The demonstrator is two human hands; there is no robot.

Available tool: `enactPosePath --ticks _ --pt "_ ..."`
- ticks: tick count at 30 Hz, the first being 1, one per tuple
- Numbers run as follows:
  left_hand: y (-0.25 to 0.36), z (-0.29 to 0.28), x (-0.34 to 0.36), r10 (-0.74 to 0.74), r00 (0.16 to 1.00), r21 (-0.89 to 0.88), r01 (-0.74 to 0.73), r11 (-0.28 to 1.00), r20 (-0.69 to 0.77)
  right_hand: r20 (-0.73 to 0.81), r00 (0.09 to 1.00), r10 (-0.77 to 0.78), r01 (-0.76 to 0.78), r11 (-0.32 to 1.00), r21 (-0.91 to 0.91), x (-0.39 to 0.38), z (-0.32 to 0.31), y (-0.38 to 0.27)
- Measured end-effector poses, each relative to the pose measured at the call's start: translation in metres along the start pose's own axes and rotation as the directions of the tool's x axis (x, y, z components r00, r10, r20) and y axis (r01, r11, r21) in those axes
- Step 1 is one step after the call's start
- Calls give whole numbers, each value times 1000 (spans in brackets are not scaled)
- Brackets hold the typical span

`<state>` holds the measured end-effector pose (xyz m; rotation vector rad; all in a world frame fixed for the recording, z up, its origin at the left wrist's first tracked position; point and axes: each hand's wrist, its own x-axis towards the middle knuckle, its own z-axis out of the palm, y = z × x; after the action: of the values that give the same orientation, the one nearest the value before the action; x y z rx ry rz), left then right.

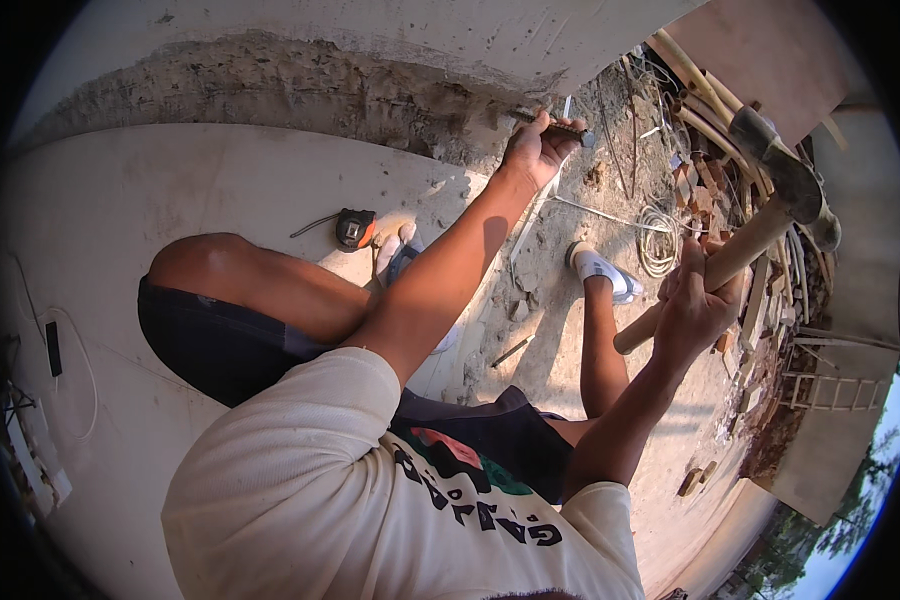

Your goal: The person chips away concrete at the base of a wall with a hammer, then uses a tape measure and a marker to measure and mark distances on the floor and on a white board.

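My left hand (538, 155) is closed round a short dark metal rod, a chisel (570, 133) by its look. Its far tip points at the broken strip (350, 95) along the foot of the pale wall (390, 30); whether it touches is hard to make out. The chisel's blunt end sticks out on the right of my fingers. Raised on the right, my right hand (698, 300) grips the wooden handle of a hammer (785, 165). The heavy metal head is held well apart from the chisel.
An orange and black tape measure (354, 230) lies near my bent left knee. Coiled pale cable (658, 240) rests beyond my right foot. Broken bricks (705, 190) and long poles (705, 75) are heaped at the right, with a ladder (835, 392) farther off. A thin dark rod (511, 352) lies between my legs.
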<state>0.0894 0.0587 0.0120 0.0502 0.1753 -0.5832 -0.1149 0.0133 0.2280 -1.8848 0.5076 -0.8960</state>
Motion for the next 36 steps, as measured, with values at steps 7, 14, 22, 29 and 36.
enactPosePath --ticks 7,14,22,29,36 --pt "3 10 10 -4 999 -76 1 997 -40 -441 860 -257 415 856 310 17 33 -11" --pt "-5 -2 -3 5 1000 38 -4 999 -21 264 962 75 9 952 -305 -27 23 80" --pt "4 8 5 -10 999 -57 7 998 -53 -415 876 -247 373 891 257 23 7 -53" --pt "-10 0 4 -17 999 -17 17 1000 -30 238 971 -16 133 865 -484 -41 37 121" --pt "4 -7 10 10 1000 -66 -9 998 16 -58 998 -2 10 990 140 3 -3 -10"
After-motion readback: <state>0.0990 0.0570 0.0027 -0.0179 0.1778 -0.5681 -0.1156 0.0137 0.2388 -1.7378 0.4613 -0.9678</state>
